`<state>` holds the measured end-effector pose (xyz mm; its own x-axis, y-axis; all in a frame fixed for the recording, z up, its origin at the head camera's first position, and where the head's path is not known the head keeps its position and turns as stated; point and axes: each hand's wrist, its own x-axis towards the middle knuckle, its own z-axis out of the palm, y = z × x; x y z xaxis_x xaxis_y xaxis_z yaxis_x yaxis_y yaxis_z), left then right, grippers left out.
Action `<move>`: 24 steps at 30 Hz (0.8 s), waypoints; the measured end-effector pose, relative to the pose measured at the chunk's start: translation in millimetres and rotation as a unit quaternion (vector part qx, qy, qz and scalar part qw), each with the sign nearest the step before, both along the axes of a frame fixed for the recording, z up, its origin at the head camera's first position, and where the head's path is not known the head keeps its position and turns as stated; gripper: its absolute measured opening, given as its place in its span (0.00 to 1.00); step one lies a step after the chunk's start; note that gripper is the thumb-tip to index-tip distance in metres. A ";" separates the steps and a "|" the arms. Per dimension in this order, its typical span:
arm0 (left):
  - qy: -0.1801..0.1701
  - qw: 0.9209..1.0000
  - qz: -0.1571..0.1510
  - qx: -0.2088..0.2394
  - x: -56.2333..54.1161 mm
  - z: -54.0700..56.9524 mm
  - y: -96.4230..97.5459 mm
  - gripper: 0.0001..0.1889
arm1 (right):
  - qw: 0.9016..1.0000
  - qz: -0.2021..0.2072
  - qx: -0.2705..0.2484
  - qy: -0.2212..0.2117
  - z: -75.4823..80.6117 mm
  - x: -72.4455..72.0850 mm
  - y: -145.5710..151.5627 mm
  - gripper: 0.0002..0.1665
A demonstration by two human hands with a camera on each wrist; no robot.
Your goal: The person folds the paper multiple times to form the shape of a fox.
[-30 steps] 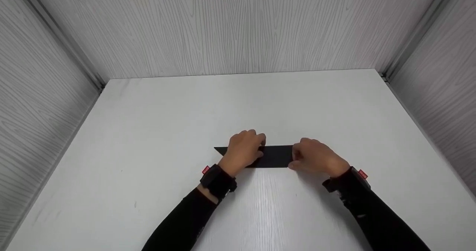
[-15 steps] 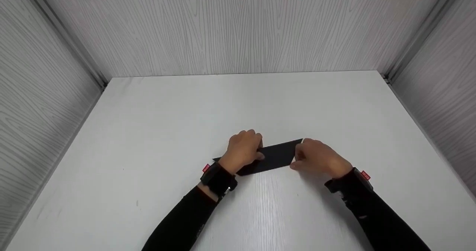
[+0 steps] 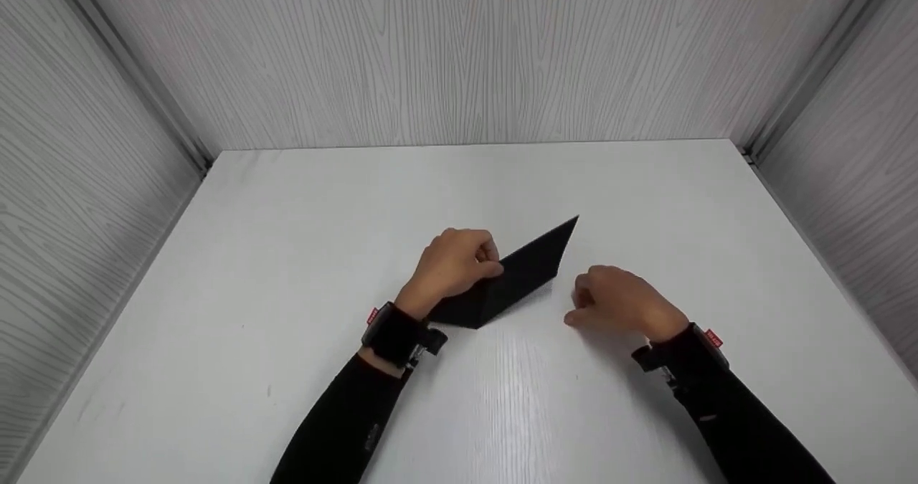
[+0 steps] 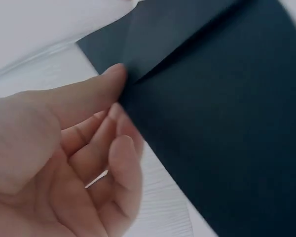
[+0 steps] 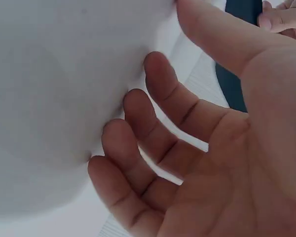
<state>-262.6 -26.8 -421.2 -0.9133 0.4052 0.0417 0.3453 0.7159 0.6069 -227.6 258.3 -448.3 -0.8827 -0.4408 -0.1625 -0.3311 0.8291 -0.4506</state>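
A folded sheet of black paper is tilted in the middle of the white table, its pointed corner up at the right. My left hand pinches its edge between thumb and fingers. In the left wrist view the thumb lies on top of the black paper, beside a folded flap. To the right of the paper, apart from it, my right hand holds nothing. Its fingers are loosely bent with the tips at the white surface in the right wrist view, where part of the paper shows behind the hand.
The white tabletop spreads around both hands. A wood-grained back wall and side walls enclose it. Black straps with small camera units sit on both wrists.
The right hand has let go of the black paper and stays nearly in place. My left hand has turned the paper, so its right end has swung up and away from me.
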 end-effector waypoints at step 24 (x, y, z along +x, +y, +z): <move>-0.026 0.954 -0.022 0.298 9.9 37.7 -4.4 0.08 | 0.911 -0.084 -0.354 0.193 85.7 -11.3 -25.5 0.08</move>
<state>-252.7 -31.2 -383.5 -0.9031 0.3612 0.2323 0.3259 0.2242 0.9184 -238.9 232.8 -362.6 -0.8785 -0.1678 0.4473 -0.4736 0.4290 -0.7692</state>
